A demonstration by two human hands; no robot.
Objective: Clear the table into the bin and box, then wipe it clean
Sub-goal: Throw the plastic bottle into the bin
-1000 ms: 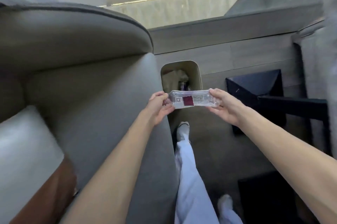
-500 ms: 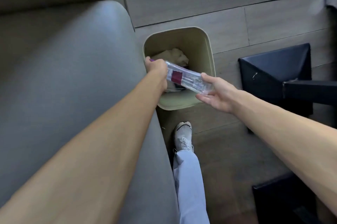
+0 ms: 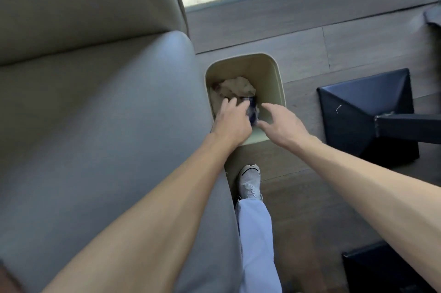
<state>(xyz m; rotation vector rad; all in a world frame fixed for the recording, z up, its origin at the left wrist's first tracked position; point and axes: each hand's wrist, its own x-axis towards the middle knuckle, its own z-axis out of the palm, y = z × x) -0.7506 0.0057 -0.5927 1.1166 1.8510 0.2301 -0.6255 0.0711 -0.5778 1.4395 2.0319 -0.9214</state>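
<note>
Both hands hang over the mouth of the beige bin (image 3: pixel 274 73), which stands on the wooden floor between the grey sofa (image 3: pixel 95 113) on the left and a dark table base (image 3: pixel 365 111) on the right. The left hand (image 3: pixel 232 123) has its fingers spread and loosely curled, and the right hand (image 3: pixel 284 123) is open with fingers splayed; neither has hold of anything.

Between the two hands, inside the bin, lies a blurred clear plastic bottle (image 3: pixel 251 111) with a dark label. It sits near the bin's near wall, beside crumpled pale paper (image 3: pixel 238 87) that fills the far part of the bin. The blur makes its outline uncertain, but its long axis appears to run roughly near-to-far and tipped downward into the bin; which end is the cap cannot be told.

As a judgement, such a bottle looks empty and light, thin-walled and easily crushed, with a smooth surface that could slip from a loose pinch. If it had to be taken up again, a wrap around the labelled middle would be the safest hold.

A white shoe (image 3: pixel 249 183) and a pale trouser leg (image 3: pixel 257 245) stand on the floor just near of the bin.
</note>
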